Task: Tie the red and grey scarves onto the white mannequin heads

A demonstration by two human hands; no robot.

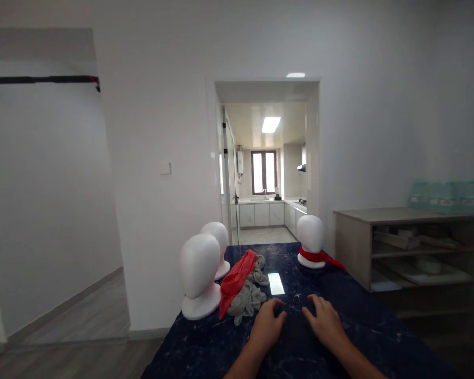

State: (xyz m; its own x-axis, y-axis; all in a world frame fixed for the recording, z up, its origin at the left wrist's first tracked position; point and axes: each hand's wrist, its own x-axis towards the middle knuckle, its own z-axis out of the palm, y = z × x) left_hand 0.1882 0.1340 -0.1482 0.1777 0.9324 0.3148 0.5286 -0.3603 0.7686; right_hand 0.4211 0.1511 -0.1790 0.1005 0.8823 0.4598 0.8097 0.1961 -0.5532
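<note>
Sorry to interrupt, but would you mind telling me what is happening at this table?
A person rests both hands, left hand and right hand, flat on a dark blue marbled table, holding nothing. Beside the left hand lies a heap of a red scarf and a grey scarf. Three white mannequin heads stand there; the far right head wears a red scarf.
</note>
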